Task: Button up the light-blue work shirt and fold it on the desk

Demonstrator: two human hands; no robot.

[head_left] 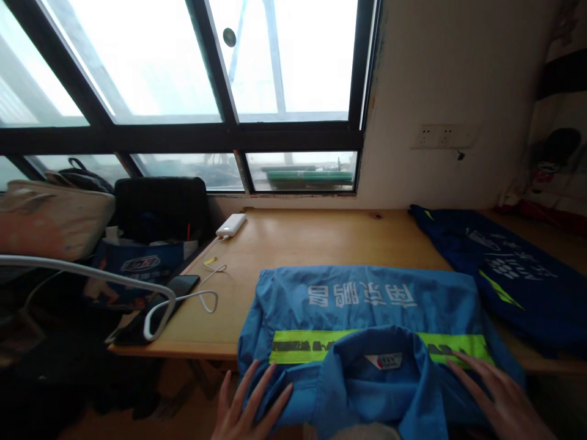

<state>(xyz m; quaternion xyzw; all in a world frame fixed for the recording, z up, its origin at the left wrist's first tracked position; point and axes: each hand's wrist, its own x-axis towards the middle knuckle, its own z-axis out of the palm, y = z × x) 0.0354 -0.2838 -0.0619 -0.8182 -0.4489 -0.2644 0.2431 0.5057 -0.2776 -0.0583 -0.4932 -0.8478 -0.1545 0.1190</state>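
A light blue work jacket (pixel 284 299) lies across the front of the wooden table (pixel 321 235), its collar (pixel 339 373) toward me. White lettering and a yellow-green reflective strip (pixel 298 347) cross its back; a small label shows inside the neck. My left hand (pixel 252 403) rests on the jacket left of the collar, fingers spread. On the other side, my right hand (pixel 495 391) touches the fabric by the strip, with its fingers stretched out. The jacket's near edge runs out of the frame at the bottom.
A dark blue garment (pixel 518 269) lies at the table's right. To the left are a white power bank (pixel 231 226), a white cable (pixel 208 305), a black phone (pixel 186 284) and a white curved tube (pixel 114 272). Bags and a dark chair (pixel 160 201) stand beside the table.
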